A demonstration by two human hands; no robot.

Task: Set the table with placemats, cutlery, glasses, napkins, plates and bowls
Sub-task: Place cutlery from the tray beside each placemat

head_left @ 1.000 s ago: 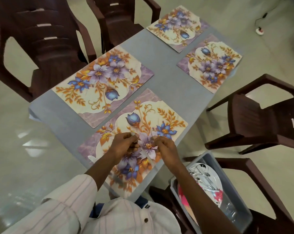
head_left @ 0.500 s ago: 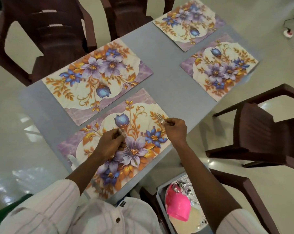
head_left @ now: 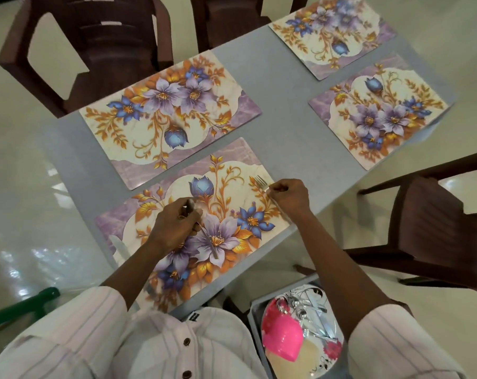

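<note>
right hand (head_left: pixel 289 196) pinches fork (head_left: pixel 260 183) at near-edge placemat's (head_left: pixel 232 168) right end; left hand (head_left: pixel 177 228) grips cutlery piece (head_left: pixel 210 245) over its middle.

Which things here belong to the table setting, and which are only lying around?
For the job: fork in right hand; cutlery piece in left hand; four placemats; tub with plates.
Just around: chairs; green bar.

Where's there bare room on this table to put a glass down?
Bare: the grey tabletop strip between the two nearer floral placemats and the two farther ones. Crowded: the nearest placemat, where the left hand and right hand hold cutlery.
</note>
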